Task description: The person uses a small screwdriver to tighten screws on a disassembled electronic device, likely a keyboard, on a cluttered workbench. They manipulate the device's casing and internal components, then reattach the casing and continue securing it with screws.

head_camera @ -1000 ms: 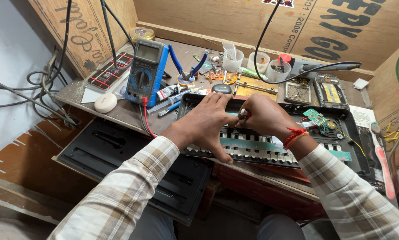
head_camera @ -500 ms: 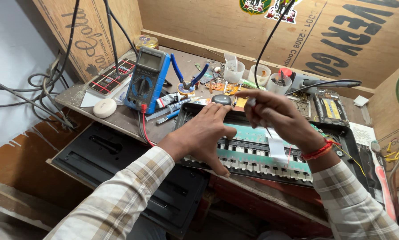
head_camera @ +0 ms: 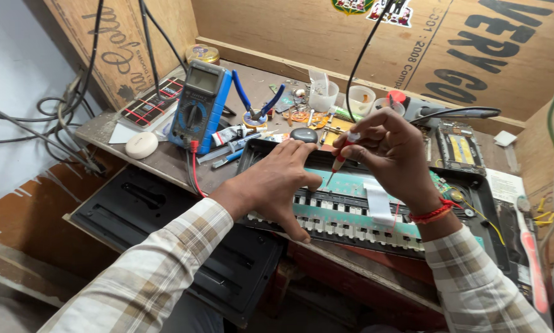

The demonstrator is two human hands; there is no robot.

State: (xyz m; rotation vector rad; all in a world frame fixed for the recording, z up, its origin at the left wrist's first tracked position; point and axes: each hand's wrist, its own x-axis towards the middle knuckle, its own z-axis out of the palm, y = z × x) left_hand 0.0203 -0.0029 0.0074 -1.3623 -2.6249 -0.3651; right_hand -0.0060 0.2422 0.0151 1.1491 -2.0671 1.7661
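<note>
Plywood-walled work nook, cluttered tabletop (head_camera: pixel 166 161). Centre: opened keyboard (head_camera: pixel 376 213), green circuit sheet exposed, lying flat at the front edge. Left hand (head_camera: pixel 276 185): open, fingers spread, pressing down on the keyboard's left part. Right hand (head_camera: pixel 391 154): closed around a small red-handled screwdriver (head_camera: pixel 340 159), tip down on the green sheet. Behind, left: blue multimeter (head_camera: pixel 200 105), blue-handled pliers (head_camera: pixel 254 106), plastic cups (head_camera: pixel 323 94).

Plywood-walled corner (head_camera: pixel 326 43), cluttered wooden workbench (head_camera: pixel 166 161), pale wall (head_camera: pixel 18 74) at left, daylight
</note>
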